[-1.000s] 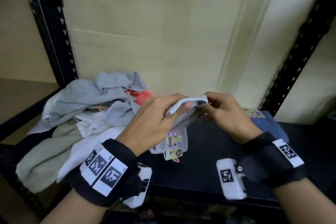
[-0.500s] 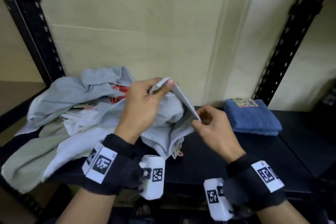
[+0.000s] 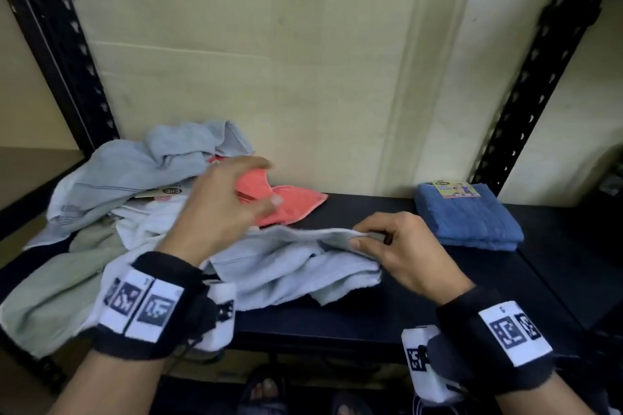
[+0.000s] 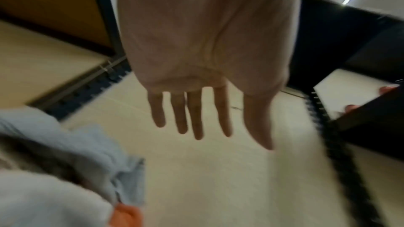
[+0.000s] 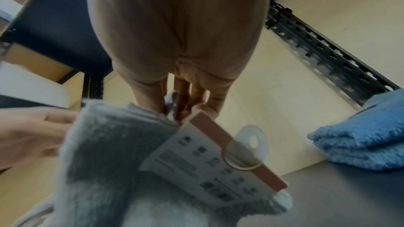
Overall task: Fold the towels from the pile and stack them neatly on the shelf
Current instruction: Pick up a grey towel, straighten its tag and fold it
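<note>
A black shelf is seen framed by two perforated black uprights, with a pale wooden back panel behind it, marked by a dark knot near the top. The left end of the shelf is covered by a loose pile of towels (pale blue, white and greenish pieces, one corner hanging over the front edge), and a coral towel is spread from the pile toward the back edge. Near the right rear corner a folded blue towel is laid, with a printed label on top. A light grey towel is lying crumpled near the front edge, between the pile and the blue towel; its edge is pinched between thumb and fingers of the right hand, and a paper tag is seen hanging from it in the right wrist view. The left hand is held above the pile with fingers spread and straight, nothing being gripped. Sandalled toes are glimpsed below the shelf.
</note>
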